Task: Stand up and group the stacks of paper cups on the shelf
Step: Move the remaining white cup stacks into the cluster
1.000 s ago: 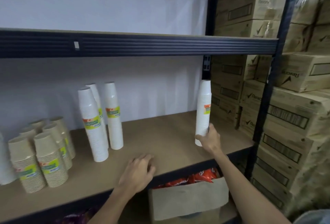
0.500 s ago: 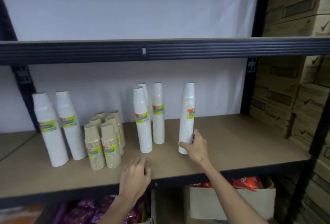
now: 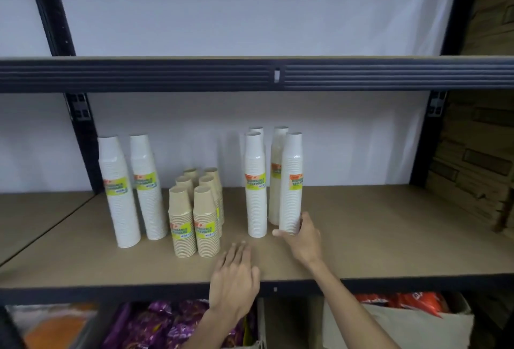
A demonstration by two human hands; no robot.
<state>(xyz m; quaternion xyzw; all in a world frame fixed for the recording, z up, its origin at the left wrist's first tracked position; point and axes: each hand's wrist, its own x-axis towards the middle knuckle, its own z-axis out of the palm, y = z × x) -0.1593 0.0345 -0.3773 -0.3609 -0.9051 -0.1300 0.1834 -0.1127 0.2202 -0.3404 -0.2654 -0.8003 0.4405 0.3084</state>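
Note:
A tall white cup stack [image 3: 291,181] stands upright on the brown shelf board [image 3: 375,231], with my right hand [image 3: 304,236] gripping its base. It stands right beside three other tall white stacks [image 3: 256,184]. Left of them is a cluster of several short brown cup stacks [image 3: 194,215]. Two wider white stacks [image 3: 130,190] stand at the far left. My left hand [image 3: 236,279] rests flat on the shelf's front edge, fingers spread, holding nothing.
A black shelf beam [image 3: 250,74] runs overhead, close above the stack tops. Black uprights [image 3: 80,126] frame the bay. Below are purple snack bags [image 3: 167,323], a carton with orange packs [image 3: 403,318], and cardboard boxes [image 3: 478,159] at the right.
My right hand has slid the white stack leftwards from the shelf's right end until it stands against the other tall white stacks. My left hand stayed on the front edge.

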